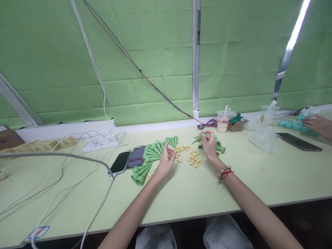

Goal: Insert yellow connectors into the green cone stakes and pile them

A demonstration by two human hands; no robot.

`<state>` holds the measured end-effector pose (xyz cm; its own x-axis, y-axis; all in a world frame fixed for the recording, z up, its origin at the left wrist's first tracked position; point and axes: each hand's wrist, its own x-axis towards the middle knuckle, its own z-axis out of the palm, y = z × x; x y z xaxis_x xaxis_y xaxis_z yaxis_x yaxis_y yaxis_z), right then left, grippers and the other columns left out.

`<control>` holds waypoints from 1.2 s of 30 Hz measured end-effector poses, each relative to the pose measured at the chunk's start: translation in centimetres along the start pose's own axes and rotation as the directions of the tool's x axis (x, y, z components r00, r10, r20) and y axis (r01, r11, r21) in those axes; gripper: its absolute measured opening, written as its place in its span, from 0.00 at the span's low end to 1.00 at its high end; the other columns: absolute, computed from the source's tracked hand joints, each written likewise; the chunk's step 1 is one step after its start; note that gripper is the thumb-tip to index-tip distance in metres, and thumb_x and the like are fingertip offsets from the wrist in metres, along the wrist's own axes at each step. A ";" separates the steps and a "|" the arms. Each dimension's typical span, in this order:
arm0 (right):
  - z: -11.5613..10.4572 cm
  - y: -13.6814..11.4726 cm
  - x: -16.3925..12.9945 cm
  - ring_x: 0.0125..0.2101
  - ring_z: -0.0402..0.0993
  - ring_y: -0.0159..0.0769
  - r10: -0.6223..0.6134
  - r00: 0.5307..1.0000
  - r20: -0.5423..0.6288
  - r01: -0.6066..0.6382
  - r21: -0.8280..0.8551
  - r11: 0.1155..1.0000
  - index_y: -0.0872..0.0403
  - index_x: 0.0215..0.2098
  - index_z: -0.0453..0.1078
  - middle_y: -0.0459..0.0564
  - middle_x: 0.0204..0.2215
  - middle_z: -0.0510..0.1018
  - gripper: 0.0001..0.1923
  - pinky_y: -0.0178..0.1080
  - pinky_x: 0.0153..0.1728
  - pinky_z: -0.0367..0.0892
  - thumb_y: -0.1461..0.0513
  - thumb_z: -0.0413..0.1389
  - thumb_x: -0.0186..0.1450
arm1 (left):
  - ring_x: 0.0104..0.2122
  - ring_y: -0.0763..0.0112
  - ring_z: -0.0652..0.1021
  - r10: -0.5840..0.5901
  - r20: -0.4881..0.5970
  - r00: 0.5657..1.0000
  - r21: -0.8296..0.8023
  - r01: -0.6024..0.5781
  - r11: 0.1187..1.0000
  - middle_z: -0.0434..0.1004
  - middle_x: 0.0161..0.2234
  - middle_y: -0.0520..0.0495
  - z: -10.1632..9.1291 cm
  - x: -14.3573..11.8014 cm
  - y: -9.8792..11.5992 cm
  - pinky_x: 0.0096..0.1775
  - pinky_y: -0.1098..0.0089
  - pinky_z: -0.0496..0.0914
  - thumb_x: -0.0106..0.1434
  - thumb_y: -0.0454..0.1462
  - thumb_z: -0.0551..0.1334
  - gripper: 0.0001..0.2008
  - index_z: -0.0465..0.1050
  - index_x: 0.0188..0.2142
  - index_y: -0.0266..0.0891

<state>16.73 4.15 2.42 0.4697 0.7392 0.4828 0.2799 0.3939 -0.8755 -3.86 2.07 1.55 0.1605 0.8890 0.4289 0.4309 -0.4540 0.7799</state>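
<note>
Between the thumb and fingers of my right hand is a green plastic cone, its tip toward the left. Beneath that hand lie more green cones, partly covered by it. My left hand hovers by the small yellow pronged pieces, its fingers curved and apart, with nothing visible in them. A second group of yellow pieces is scattered between my hands. Left of my left hand, several green cones lie fanned out, and a few others rest nearer the front.
A phone lies left of the cones, near a power strip with trailing white cables. At the back stand a drink cup and a small cardboard box. To the right are a dark phone and another person's hand on teal pieces.
</note>
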 end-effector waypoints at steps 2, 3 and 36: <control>-0.9 0.7 0.7 0.27 0.71 0.39 -0.051 0.997 -0.064 0.040 -0.168 0.985 0.54 0.43 0.61 0.50 0.27 0.76 0.25 0.38 0.29 0.62 0.43 0.46 0.61 | 0.42 0.62 0.70 0.077 0.001 0.997 0.202 -0.076 0.977 0.68 0.41 0.42 -0.2 0.1 -0.4 0.47 0.58 0.62 0.63 0.40 0.52 0.24 0.53 0.58 0.39; -1.3 1.1 0.9 0.28 0.71 0.40 -0.077 0.995 -0.070 0.057 -0.251 0.966 0.54 0.43 0.62 0.50 0.28 0.76 0.25 0.38 0.30 0.61 0.43 0.46 0.61 | 0.45 0.60 0.69 0.111 0.025 0.993 0.294 -0.113 0.949 0.68 0.43 0.41 -0.2 0.1 -0.6 0.49 0.55 0.59 0.63 0.39 0.52 0.22 0.56 0.57 0.39; 0.4 3.2 -0.8 0.45 0.68 0.44 -0.300 0.857 0.420 0.484 -0.450 0.751 0.54 0.37 0.71 0.55 0.40 0.75 0.11 0.46 0.47 0.56 0.64 0.48 0.62 | 0.35 0.67 0.71 0.140 -0.171 0.975 0.230 -0.099 0.968 0.67 0.39 0.45 -0.7 0.8 -2.3 0.39 0.66 0.67 0.57 0.35 0.59 0.12 0.70 0.42 0.38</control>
<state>16.93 5.05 -0.79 -0.0333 0.7444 0.6669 0.8140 0.4073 -0.4140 -5.37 3.74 0.40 0.0647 0.7929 0.6059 0.6051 -0.5140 0.6080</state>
